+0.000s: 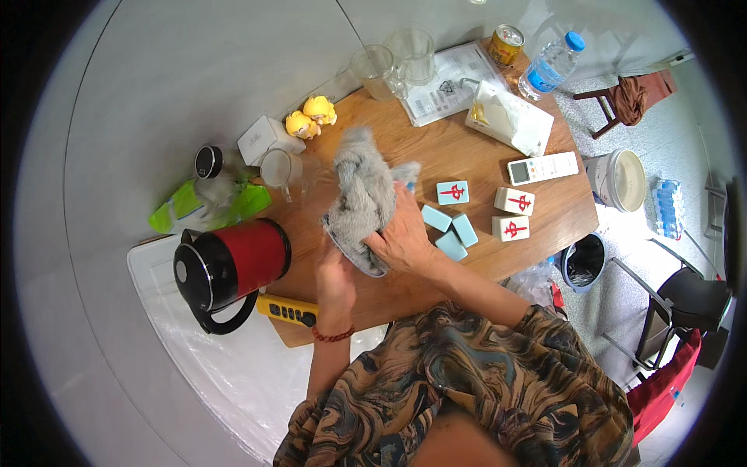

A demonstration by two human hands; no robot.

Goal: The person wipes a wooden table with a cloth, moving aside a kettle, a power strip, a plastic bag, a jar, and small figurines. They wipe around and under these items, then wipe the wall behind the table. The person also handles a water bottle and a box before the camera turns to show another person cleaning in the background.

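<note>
A crumpled grey plush cloth [363,187] is raised in front of me over the wooden table [496,257]. My right hand [402,233] grips it from the right, thumb pressed on its lower part. My left hand [337,274] is under the cloth's lower left edge; its fingers are hidden, so its hold is unclear. Just right of my right hand lie a light blue mahjong tile [452,192] bearing a red character and several plain light blue blocks [465,229]. Two white tiles with red characters, one [514,201] above the other [510,228], stand further right.
A red and black electric kettle [251,257] stands left, near a yellow power strip [286,309] and a glass mug [282,169]. Yellow figurines [311,117], glass pitchers [376,73], a tissue pack [510,119], a remote control [543,168], a drink can [505,45] and a water bottle [548,69] line the back and right.
</note>
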